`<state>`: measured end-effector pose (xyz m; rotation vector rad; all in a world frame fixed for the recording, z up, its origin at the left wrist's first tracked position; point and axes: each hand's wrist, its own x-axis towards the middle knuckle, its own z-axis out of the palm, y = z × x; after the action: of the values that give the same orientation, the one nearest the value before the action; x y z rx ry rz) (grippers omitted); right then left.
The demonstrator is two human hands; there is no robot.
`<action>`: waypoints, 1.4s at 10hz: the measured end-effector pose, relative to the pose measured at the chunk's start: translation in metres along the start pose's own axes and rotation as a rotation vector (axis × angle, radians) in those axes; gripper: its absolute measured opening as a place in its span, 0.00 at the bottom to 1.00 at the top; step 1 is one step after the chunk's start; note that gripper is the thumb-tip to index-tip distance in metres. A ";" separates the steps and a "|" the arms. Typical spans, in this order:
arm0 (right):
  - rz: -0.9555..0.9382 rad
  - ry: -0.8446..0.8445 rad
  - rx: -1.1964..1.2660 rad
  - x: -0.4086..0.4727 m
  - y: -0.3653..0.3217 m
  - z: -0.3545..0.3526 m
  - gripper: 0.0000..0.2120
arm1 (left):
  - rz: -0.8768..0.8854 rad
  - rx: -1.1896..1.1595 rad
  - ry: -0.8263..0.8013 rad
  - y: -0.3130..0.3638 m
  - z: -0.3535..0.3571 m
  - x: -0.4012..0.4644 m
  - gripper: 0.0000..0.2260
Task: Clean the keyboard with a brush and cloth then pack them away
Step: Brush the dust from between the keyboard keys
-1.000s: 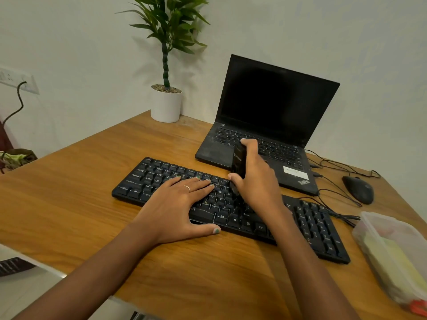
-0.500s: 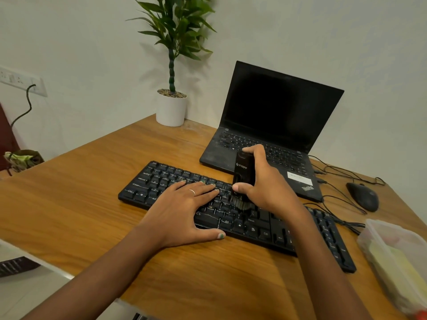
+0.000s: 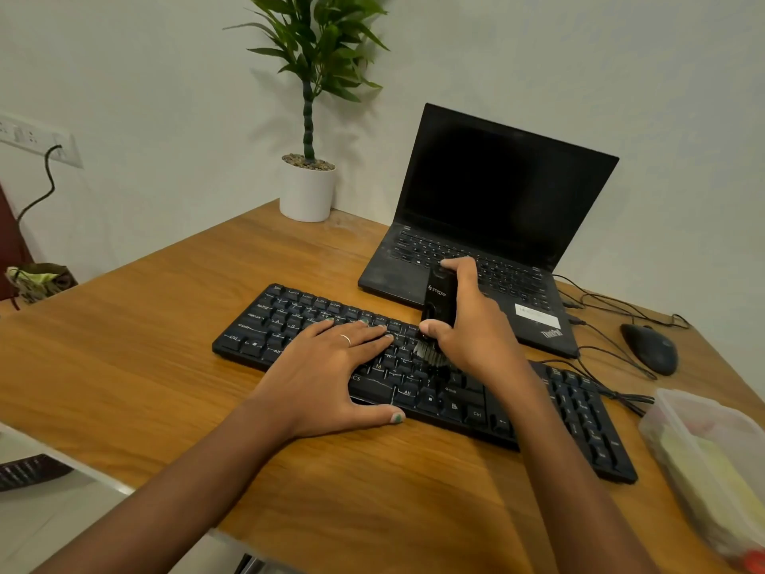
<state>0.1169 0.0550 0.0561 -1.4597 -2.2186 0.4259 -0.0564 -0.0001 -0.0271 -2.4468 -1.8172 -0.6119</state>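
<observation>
The right hand (image 3: 472, 325) grips the brush (image 3: 439, 302), bristles on the keyboard (image 3: 289, 321) mid-counter; the left hand (image 3: 331, 366) lies flat, fingers spread. Hard strokes might pop keys, and the cloth, perhaps in the tub (image 3: 703, 441) at four o'clock, awaits.

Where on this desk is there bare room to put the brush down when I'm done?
Bare wood lies left of the keyboard, between it and the plant pot, and along the near edge of the desk. It is crowded on the right: mouse, cables, plastic container.
</observation>
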 end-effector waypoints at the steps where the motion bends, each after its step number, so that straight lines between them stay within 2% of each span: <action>1: -0.007 -0.012 0.031 0.000 -0.001 -0.002 0.32 | 0.002 0.003 -0.003 0.000 0.000 0.000 0.45; 2: -0.017 -0.077 0.052 -0.002 -0.003 -0.004 0.32 | -0.002 -0.003 -0.010 0.001 0.000 0.000 0.45; 3: -0.008 -0.006 0.009 -0.001 -0.003 -0.001 0.32 | 0.003 0.007 -0.007 0.000 -0.001 0.000 0.45; 4: -0.015 -0.087 0.058 -0.001 -0.003 -0.005 0.32 | 0.004 0.007 -0.007 0.000 0.000 0.001 0.44; 6: -0.042 -0.010 -0.014 -0.002 -0.004 -0.001 0.33 | -0.001 0.019 -0.012 0.000 -0.002 0.000 0.44; 7: -0.036 -0.127 0.057 -0.001 -0.003 -0.007 0.33 | -0.003 0.011 -0.020 0.001 -0.002 0.000 0.45; 8: -0.008 -0.049 -0.003 0.000 -0.001 -0.006 0.32 | -0.011 0.006 -0.026 0.002 -0.002 0.000 0.46; 10: 0.010 -0.173 0.138 0.001 0.003 -0.014 0.31 | -0.012 -0.002 -0.021 0.002 -0.002 0.000 0.46; 11: 0.043 -0.019 -0.022 0.001 0.007 -0.012 0.32 | -0.010 0.005 -0.022 0.002 -0.003 0.000 0.46; 12: 0.022 -0.043 0.057 0.001 0.008 -0.013 0.31 | -0.006 0.007 -0.021 0.002 -0.004 0.000 0.46; 13: -0.001 -0.153 0.142 0.001 0.007 -0.020 0.31 | -0.007 -0.008 -0.016 0.002 -0.003 0.000 0.45; 14: 0.036 -0.093 0.113 0.002 0.010 -0.021 0.31 | -0.007 0.005 -0.020 0.002 -0.003 0.000 0.45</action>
<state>0.1350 0.0606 0.0697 -1.4489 -2.2034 0.6319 -0.0555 -0.0013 -0.0239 -2.4533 -1.8337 -0.5851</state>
